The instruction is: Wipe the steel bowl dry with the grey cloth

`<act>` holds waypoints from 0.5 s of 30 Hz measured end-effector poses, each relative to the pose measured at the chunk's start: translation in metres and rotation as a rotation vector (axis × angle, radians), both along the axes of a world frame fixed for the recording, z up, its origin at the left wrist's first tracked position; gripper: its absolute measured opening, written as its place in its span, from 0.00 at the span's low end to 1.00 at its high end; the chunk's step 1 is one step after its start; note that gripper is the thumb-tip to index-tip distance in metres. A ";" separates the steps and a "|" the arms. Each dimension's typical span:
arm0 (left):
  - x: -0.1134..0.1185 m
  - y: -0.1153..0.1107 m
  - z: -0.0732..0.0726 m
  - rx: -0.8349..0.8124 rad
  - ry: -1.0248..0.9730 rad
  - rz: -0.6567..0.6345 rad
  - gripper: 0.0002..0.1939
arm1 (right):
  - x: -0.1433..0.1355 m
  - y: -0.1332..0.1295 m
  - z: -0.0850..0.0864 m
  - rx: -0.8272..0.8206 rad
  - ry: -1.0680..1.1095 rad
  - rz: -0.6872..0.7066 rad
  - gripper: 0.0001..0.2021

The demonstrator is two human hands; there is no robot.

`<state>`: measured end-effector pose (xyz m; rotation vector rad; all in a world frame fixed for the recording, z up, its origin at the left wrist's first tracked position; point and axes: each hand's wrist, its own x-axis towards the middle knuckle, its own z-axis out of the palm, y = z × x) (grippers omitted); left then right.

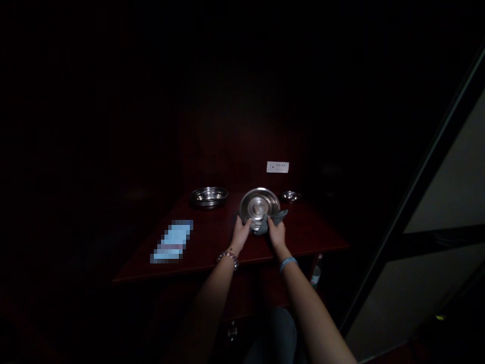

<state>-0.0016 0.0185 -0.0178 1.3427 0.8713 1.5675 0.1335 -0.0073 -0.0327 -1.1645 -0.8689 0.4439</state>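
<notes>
A round steel bowl (259, 203) is held up over the dark red table (204, 242), tilted so that its inside faces me. My left hand (241, 233) grips its lower left rim, thumb on the inner side. At the lower right rim, my right hand (276, 231) holds a grey-green cloth (261, 226) against the bowl, and part of the cloth sticks out to the right. The fingers behind the bowl are hidden.
Stacked steel bowls (208, 197) stand at the table's back left, a smaller steel bowl (291, 196) at the back right. A blurred blue-white item (173, 242) lies front left. A socket panel (278, 167) is on the wall; a bottle (317, 273) stands below the table's right side.
</notes>
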 end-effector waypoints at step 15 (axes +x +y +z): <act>0.002 0.004 -0.006 0.049 0.130 -0.044 0.29 | 0.003 0.004 -0.004 0.012 -0.004 -0.010 0.17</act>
